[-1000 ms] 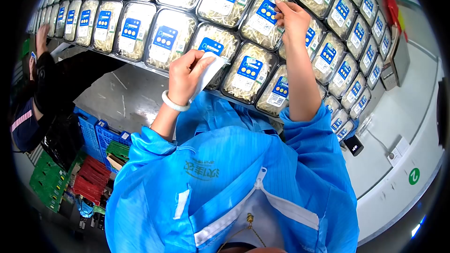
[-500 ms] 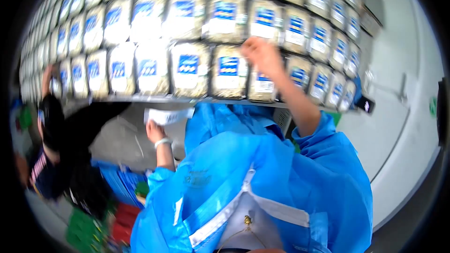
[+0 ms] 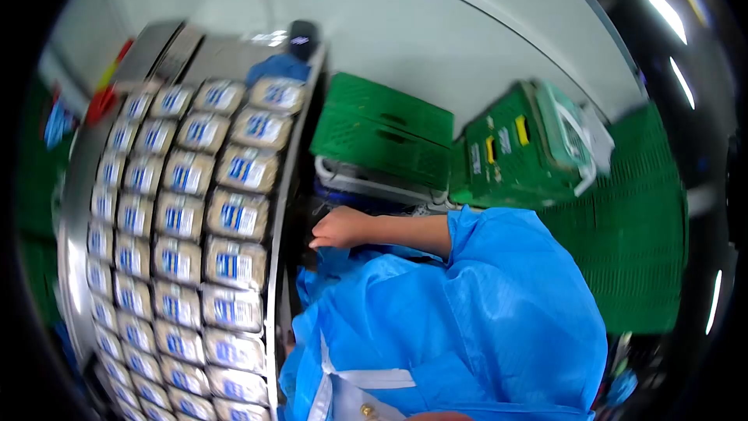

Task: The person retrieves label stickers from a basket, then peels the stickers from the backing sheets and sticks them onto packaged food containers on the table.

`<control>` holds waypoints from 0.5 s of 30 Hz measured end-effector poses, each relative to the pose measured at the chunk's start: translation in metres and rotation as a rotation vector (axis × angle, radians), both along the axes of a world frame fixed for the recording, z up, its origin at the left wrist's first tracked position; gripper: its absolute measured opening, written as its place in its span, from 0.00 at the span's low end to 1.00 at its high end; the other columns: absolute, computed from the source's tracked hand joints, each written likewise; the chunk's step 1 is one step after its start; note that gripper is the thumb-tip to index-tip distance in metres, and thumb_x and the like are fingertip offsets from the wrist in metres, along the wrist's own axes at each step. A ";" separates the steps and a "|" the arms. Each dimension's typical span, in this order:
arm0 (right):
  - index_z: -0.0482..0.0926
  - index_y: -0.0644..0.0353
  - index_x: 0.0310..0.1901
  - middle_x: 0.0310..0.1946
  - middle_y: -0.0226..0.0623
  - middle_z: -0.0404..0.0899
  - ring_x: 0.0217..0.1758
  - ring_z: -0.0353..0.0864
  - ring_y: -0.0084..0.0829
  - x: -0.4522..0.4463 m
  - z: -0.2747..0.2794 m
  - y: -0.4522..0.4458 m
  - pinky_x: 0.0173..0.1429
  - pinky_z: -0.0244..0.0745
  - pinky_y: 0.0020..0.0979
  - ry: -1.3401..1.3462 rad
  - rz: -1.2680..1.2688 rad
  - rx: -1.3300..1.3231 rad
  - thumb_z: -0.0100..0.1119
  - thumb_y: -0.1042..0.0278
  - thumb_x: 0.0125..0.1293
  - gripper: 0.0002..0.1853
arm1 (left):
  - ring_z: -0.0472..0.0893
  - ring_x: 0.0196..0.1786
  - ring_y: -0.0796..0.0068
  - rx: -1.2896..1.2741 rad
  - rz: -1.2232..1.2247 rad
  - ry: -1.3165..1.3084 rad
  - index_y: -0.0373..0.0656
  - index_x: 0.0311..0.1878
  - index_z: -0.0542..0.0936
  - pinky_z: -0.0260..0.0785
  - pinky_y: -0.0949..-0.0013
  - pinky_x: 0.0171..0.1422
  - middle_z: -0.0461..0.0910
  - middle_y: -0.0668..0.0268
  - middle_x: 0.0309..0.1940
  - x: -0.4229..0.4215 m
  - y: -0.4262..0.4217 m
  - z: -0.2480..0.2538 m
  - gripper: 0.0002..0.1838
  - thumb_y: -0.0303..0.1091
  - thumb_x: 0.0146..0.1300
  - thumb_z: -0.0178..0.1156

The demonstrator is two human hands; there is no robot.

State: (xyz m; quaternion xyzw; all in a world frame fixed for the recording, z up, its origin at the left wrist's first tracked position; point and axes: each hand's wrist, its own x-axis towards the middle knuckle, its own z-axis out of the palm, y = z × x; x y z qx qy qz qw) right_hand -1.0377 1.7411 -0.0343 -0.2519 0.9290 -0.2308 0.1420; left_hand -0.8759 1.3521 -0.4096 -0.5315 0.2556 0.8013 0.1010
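The packs (image 3: 234,265) sit flat in close rows on the metal table (image 3: 75,265), filling the view from 7 to 10 o'clock in four columns side by side. Each is a rounded rectangle with pale contents and dark edges, its blue-and-white label facing up; the print is too blurred to read. Glare whitens some of them toward 8 o'clock.

The right hand (image 3: 341,228) is just off the centre of the view, toward 8 o'clock, with its forearm reaching in from 4 o'clock. It is past the table's near edge, apart from the packs, knuckles up and fingers bent inward. Whether it is clenched on something or holds nothing I cannot tell; blue cloth of the gown (image 3: 475,296) lies right by the fingers. A sliver of skin at the table edge toward 7 o'clock may be the left hand (image 3: 290,341); its grip cannot be told.

A green crate (image 3: 382,129) stands at 12 o'clock, another green box (image 3: 506,148) at 2, and stacked crates (image 3: 631,242) at 3. A blue bundle (image 3: 278,68) lies at 11, at the table's far end
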 end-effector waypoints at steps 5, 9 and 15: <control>0.78 0.57 0.28 0.26 0.45 0.81 0.35 0.83 0.50 0.045 0.017 0.122 0.37 0.76 0.50 0.145 -0.445 0.241 0.51 0.52 0.71 0.19 | 0.83 0.41 0.70 -0.121 -0.414 0.033 0.34 0.56 0.78 0.78 0.69 0.43 0.84 0.60 0.42 -0.063 0.075 0.043 0.15 0.32 0.70 0.59; 0.79 0.58 0.35 0.25 0.44 0.79 0.34 0.83 0.48 0.088 0.034 0.236 0.36 0.76 0.48 0.408 -0.645 0.273 0.53 0.60 0.70 0.12 | 0.84 0.41 0.70 -0.204 -0.662 0.081 0.34 0.55 0.78 0.78 0.69 0.42 0.84 0.60 0.42 -0.085 0.140 0.074 0.15 0.32 0.70 0.60; 0.82 0.60 0.40 0.26 0.40 0.82 0.28 0.83 0.43 0.166 0.104 0.401 0.34 0.76 0.40 0.543 -1.094 0.108 0.55 0.65 0.69 0.09 | 0.84 0.40 0.70 -0.341 -0.960 0.138 0.34 0.55 0.78 0.78 0.69 0.41 0.85 0.60 0.42 -0.089 0.252 0.103 0.15 0.32 0.69 0.60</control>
